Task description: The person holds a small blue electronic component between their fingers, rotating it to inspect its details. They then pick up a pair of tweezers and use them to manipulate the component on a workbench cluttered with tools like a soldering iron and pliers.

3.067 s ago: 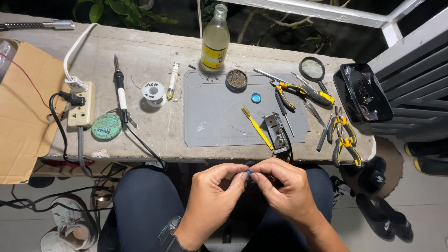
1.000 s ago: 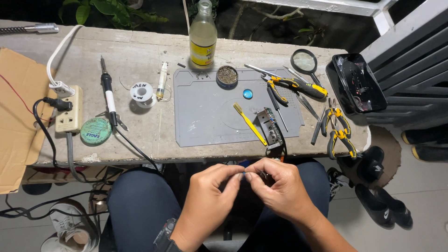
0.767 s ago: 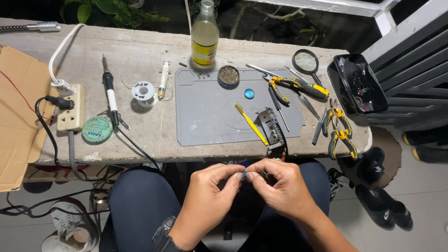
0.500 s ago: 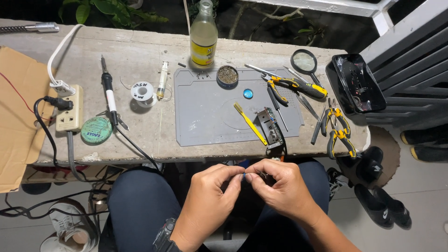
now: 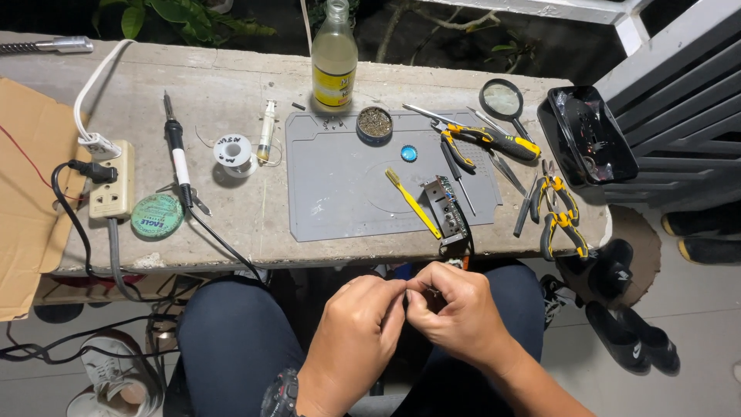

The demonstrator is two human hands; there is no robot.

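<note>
My left hand [image 5: 356, 330] and my right hand [image 5: 454, 313] meet fingertip to fingertip over my lap, just below the bench edge. Both pinch a very small part between thumb and fingers; the fingers hide most of it, so its kind is unclear. Directly above the hands a small circuit board [image 5: 446, 210] lies at the near right corner of the grey work mat [image 5: 340, 193], next to a yellow-handled tool [image 5: 411, 202].
On the concrete bench: a soldering iron [image 5: 178, 158], solder spool [image 5: 232, 150], green tin [image 5: 157, 215], power strip [image 5: 112, 179], glass bottle [image 5: 334, 55], round tin [image 5: 375, 123], yellow-handled pliers [image 5: 490, 140], more cutters [image 5: 557, 212], magnifier [image 5: 502, 100], black tray [image 5: 588, 134]. Shoes lie on the floor at right.
The hands stay together over my lap with only slight finger movement. A small blue speck seen between the fingertips earlier is now hidden. The view has shifted a little.
</note>
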